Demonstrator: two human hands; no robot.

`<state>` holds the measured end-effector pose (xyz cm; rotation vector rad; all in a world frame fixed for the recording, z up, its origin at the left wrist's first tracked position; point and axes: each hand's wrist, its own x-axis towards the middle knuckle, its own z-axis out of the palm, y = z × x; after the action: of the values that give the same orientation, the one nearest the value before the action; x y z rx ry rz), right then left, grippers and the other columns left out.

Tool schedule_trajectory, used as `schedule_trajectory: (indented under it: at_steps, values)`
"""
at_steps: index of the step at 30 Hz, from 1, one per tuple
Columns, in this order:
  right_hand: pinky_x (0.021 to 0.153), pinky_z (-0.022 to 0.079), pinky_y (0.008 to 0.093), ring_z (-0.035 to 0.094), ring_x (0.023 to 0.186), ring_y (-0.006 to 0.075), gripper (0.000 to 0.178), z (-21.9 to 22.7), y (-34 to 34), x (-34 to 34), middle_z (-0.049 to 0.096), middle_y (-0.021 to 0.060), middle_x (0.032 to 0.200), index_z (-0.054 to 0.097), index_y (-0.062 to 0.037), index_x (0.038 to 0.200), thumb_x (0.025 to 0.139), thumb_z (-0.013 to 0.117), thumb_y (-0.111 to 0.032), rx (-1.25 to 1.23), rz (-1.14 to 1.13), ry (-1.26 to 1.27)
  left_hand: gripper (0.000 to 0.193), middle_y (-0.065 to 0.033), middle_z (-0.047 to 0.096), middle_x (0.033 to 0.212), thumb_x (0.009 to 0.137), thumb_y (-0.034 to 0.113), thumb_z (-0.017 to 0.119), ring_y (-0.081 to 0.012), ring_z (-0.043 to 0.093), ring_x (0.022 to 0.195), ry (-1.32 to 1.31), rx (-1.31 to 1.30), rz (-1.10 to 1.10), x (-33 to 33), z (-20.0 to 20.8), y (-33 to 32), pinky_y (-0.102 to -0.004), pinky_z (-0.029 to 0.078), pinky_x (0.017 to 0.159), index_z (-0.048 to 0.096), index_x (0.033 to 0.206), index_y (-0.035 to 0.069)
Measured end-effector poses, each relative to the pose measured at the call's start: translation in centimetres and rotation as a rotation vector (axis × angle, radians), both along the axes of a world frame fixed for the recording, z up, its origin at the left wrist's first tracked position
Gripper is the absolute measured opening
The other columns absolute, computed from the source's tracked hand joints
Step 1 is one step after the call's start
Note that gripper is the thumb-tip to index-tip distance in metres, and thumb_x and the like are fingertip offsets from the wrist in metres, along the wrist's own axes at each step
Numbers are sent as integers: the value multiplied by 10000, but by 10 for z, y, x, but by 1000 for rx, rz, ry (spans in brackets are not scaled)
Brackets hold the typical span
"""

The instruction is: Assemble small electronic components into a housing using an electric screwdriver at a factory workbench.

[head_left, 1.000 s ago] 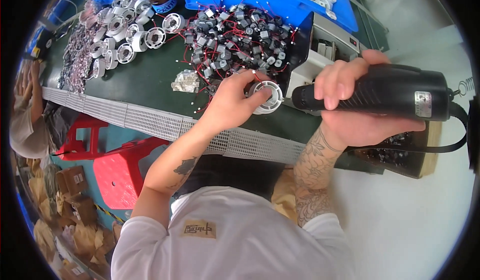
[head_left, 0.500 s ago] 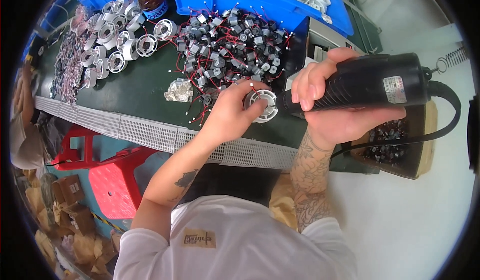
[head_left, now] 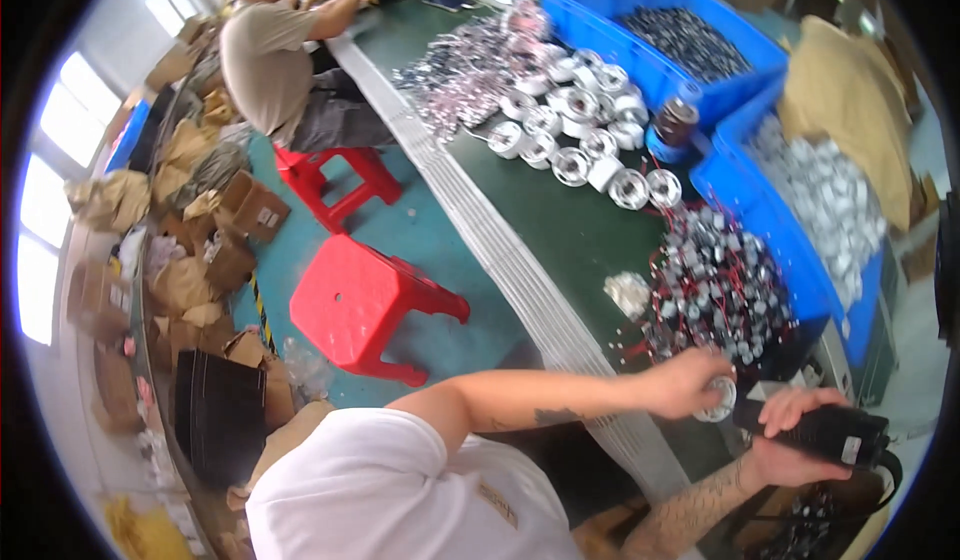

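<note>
Since the earlier frame the view has swung left, pushing both hands to the lower right corner. Left hand (head_left: 685,380) still grips the round metal part (head_left: 718,400) at the near edge of the green bench (head_left: 560,230); right hand (head_left: 790,435) stays closed around the black power screwdriver (head_left: 825,432), tip at the part. Just beyond lies a pile of small wired components (head_left: 715,295), then silver discs (head_left: 575,125) and blue bins (head_left: 700,80). Red stools (head_left: 365,305) stand on the teal floor, cardboard boxes (head_left: 200,220) at left, another person (head_left: 285,50) seated further along.
</note>
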<state>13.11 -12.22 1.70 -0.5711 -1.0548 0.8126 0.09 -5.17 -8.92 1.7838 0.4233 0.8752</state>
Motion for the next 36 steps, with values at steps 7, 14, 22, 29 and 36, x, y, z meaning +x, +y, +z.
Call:
schedule_trajectory:
  at_steps: [7,14,22,29,36]
  values:
    - [425,380,269,456,476,154,939,3,10,-4,481,74,660,446,29,1122,741,437,-829,-8,46,17,273,-166,546,877,803,111,612,-311,563,837,5,1,82,-10,2,-1,-404,460,752,599,1049,-7]
    - [409,372,271,460,462,155,903,5,14,-1,488,71,654,434,27,1114,761,450,-804,28,69,-24,292,-165,540,912,803,117,618,-306,561,831,36,-73,20,-7,4,2,-402,461,756,598,1068,-5]
    - [403,377,276,450,426,154,885,2,17,-6,486,71,627,441,12,1072,769,400,-819,20,105,18,308,-202,566,919,770,119,601,-362,550,944,78,-125,14,-18,17,0,-433,450,834,601,1049,-11]
    - [434,385,272,453,463,145,921,11,-10,5,492,67,658,433,31,1169,781,409,-804,66,-54,18,258,-88,550,948,774,102,699,-241,535,836,-45,325,405,-18,21,-17,-355,481,747,662,1025,52]
    - [452,399,314,477,484,174,972,17,-23,31,513,76,679,413,39,1256,768,437,-801,115,34,54,54,-110,698,913,822,53,687,-215,659,844,-134,38,389,-57,52,19,-326,514,741,704,782,22]
